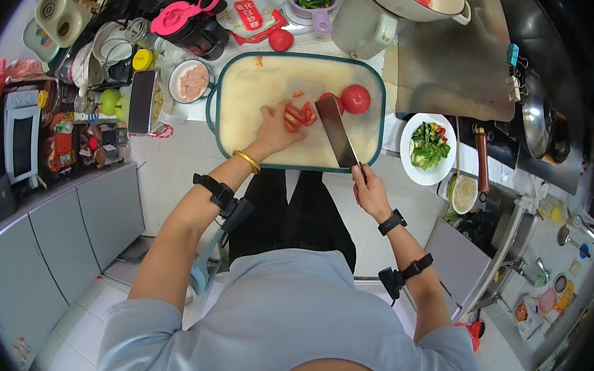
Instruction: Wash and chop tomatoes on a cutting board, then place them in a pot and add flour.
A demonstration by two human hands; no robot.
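Observation:
A cutting board (248, 140) with a dark green rim lies before me. My left hand (279, 130) rests on it, its fingers around several cut tomato pieces (294, 117). One cut wedge (309, 114) sits just beside the fingertips. My right hand (371, 191) grips the handle of a cleaver (338, 131) at the board's near right edge. The blade slants up and left across the board, partly hiding a red tomato (331, 100). A whole tomato (355, 99) stands to the right of the blade tip. Small tomato scraps (298, 93) lie farther up.
A white plate of chopped greens (428, 150) stands right of the board. On the left are a bowl of minced meat (193, 82) and a phone (142, 102). Behind are another tomato (280, 40), a purple strainer (322, 20) and a pale pot (416, 1). A stove (540, 157) is far right.

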